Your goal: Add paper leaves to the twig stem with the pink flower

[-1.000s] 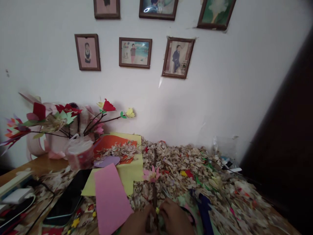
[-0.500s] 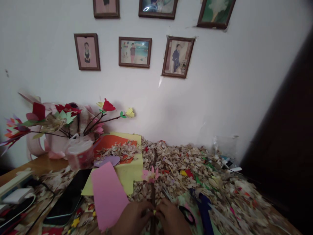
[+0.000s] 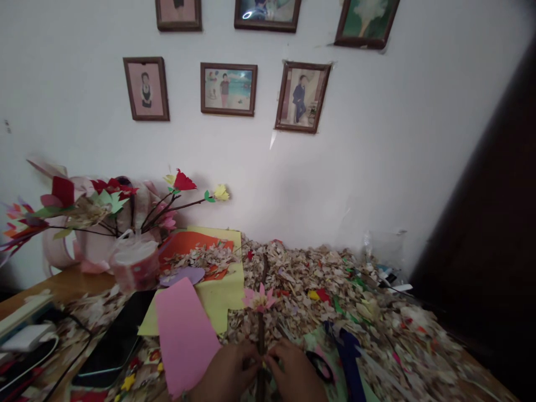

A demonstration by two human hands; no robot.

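A brown twig (image 3: 261, 334) lies lengthwise in front of me on the littered table, with a pink paper flower (image 3: 259, 299) on it. Close below the flower, my left hand (image 3: 234, 365) comes in from the left with thumb and fingers pinched together at the twig. Opposite it, my right hand (image 3: 295, 368) is pinched at the twig's other side. Between the fingertips shows a small yellow piece (image 3: 263, 364); its exact kind is too small to tell. Beside my left hand is a sheet of pink paper (image 3: 184, 335). Dark-handled scissors (image 3: 320, 365) lie by my right hand.
Dry, pale shreds (image 3: 301, 279) cover much of the table. Left are a phone (image 3: 113, 340), a power strip (image 3: 25, 318), a lidded cup (image 3: 136, 265) and paper flowers on twigs (image 3: 180, 204). Yellow paper (image 3: 213, 296) lies behind the pink sheet; a blue strip (image 3: 350, 363) lies right.
The view has shifted slightly. Both hands stay at the twig below the pink flower, with only a slight shift of the fingers around the yellow piece.
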